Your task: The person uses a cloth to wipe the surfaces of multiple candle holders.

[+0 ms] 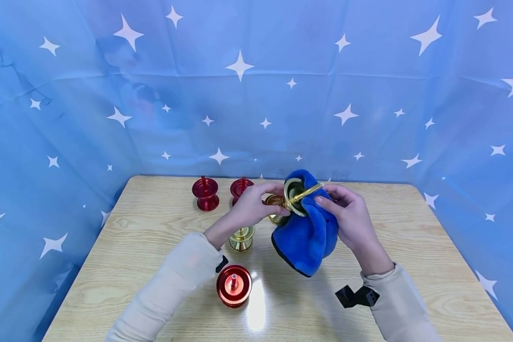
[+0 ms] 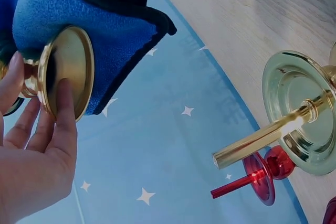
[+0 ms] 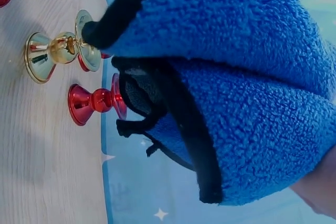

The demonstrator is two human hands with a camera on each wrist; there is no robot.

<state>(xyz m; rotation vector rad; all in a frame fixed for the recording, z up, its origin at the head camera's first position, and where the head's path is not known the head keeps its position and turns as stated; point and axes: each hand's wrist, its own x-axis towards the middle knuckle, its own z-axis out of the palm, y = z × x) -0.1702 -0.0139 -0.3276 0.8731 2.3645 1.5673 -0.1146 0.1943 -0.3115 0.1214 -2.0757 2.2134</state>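
Observation:
Above the table, my left hand grips a gold candle holder by its waist and base, tilted with its dish and long spike toward the right. A blue cloth with dark edging hangs behind and below the dish. My right hand pinches the cloth around the spike's tip, thumb on the near side. In the right wrist view the cloth covers most of the hand. On the table under my left wrist stands another gold candle holder, upright.
Two red candle holders stand at the table's back, one on the left and one partly behind my left hand. A third red candle holder is near the front, close to my left sleeve. A blue star-patterned curtain borders the wooden table.

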